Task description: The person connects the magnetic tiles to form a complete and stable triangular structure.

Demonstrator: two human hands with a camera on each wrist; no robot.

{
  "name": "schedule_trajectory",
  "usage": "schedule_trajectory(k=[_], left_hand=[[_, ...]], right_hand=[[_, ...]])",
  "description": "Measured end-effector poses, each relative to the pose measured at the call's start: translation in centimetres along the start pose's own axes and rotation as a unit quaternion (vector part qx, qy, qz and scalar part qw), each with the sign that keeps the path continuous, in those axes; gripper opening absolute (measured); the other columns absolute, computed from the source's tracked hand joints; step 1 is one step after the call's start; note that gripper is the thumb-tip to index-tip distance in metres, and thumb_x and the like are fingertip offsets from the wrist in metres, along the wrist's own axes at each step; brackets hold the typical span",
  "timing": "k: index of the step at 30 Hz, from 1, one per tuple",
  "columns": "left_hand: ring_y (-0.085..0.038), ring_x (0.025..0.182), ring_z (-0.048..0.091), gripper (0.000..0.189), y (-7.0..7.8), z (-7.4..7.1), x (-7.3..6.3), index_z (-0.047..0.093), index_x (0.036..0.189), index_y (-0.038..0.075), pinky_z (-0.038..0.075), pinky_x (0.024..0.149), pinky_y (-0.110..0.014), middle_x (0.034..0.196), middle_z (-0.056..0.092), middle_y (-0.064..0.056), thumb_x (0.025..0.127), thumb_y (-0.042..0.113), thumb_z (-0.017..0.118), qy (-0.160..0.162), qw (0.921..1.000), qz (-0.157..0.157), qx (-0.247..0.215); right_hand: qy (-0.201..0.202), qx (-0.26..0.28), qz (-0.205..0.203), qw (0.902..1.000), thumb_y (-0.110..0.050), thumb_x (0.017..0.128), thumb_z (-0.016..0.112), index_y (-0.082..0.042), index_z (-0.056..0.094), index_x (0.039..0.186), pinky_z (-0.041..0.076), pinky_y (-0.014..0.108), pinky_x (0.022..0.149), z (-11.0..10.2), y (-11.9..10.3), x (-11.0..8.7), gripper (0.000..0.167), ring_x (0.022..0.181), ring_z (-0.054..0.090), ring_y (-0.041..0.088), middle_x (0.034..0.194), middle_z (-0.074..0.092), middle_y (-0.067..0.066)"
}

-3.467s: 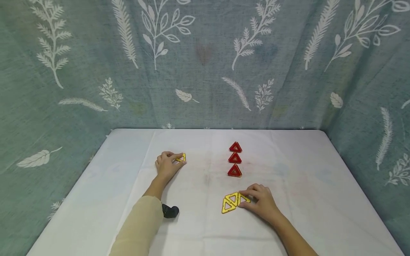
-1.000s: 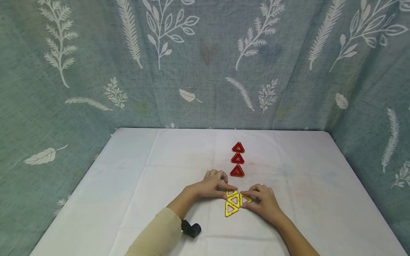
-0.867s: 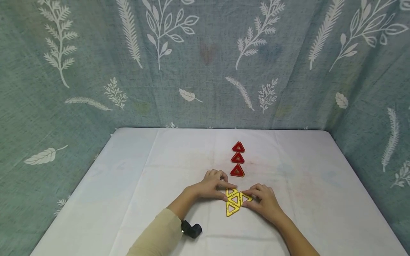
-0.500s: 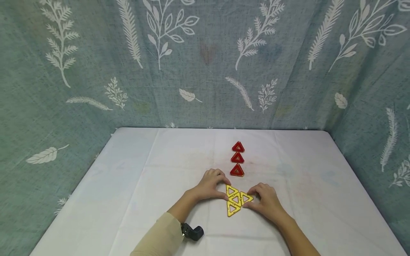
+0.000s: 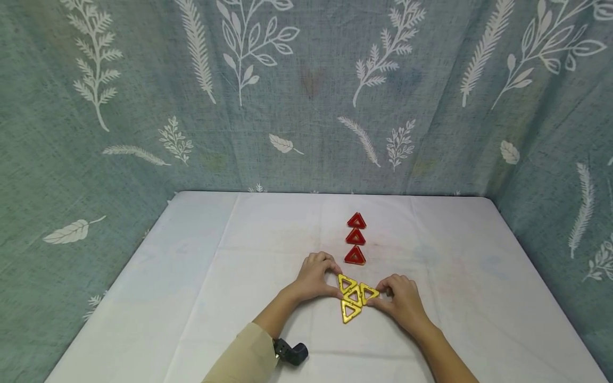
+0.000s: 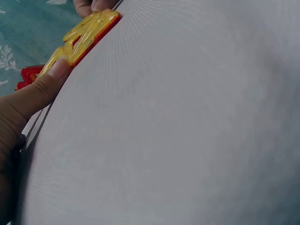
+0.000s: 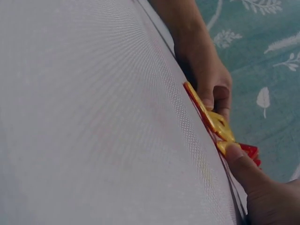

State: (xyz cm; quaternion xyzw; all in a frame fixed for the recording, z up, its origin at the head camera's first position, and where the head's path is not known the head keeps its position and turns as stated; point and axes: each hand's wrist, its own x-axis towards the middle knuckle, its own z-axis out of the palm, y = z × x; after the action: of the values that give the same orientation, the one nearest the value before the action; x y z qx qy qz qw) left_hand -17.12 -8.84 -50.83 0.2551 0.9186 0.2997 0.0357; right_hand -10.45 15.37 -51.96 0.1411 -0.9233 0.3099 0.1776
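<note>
Several yellow triangular magnetic tiles lie flat and joined edge to edge in one larger triangle on the white cloth. My left hand (image 5: 313,279) grips the upper left tile (image 5: 348,280), fingers at its top corner and thumb low on its left side. Opposite, my right hand (image 5: 403,302) pinches the right tile (image 5: 363,293) near its pointed end. Between them sits the middle tile (image 5: 353,301), with the lower tile (image 5: 344,313) under it. In the left wrist view, the yellow tiles (image 6: 86,44) show red along their lower edge, and my left thumb (image 6: 40,91) presses on them.
Behind the yellow group, three red triangle pieces stand in a line: near (image 5: 350,258), middle (image 5: 350,239) and far (image 5: 351,222). A black device (image 5: 294,354) is strapped at my left wrist. Patterned green curtain (image 5: 311,133) surrounds the white table (image 5: 268,218).
My left hand has brought a fourth yellow tile from the far left to the group's upper left side. Since then both hands have turned the joined tiles slightly and shifted them a little right.
</note>
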Motion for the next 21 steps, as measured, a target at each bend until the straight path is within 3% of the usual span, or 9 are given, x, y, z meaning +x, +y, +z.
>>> schedule_trajectory(k=[15, 21], left_hand=[[-0.016, 0.103, 0.039, 0.038, -0.35, 0.28, 0.10, 0.067, 0.086, 0.024, 0.030, 0.091, -0.037, 0.105, 0.050, 0.007, 0.061, 0.045, 0.085, 0.013, 0.9998, 0.009, -0.010], [-0.015, 0.103, 0.039, 0.034, -0.46, 0.42, 0.17, 0.069, 0.088, 0.024, 0.030, 0.091, -0.037, 0.105, 0.051, 0.007, 0.065, 0.044, 0.083, 0.017, 0.9997, 0.014, -0.014]], right_hand=[[-0.020, -0.004, 0.015, 0.9997, -0.037, 0.062, 0.085, -0.020, 0.053, 0.067, 0.029, 0.030, 0.069, -0.13, -0.06, 0.17, 0.036, 0.066, 0.036, 0.005, 0.065, 0.042, -0.013], [-0.030, 0.003, 0.029, 0.9991, -0.031, 0.069, 0.083, -0.021, 0.058, 0.069, 0.030, 0.031, 0.070, -0.10, 0.18, 0.26, 0.027, 0.068, 0.038, 0.006, 0.065, 0.046, -0.014]])
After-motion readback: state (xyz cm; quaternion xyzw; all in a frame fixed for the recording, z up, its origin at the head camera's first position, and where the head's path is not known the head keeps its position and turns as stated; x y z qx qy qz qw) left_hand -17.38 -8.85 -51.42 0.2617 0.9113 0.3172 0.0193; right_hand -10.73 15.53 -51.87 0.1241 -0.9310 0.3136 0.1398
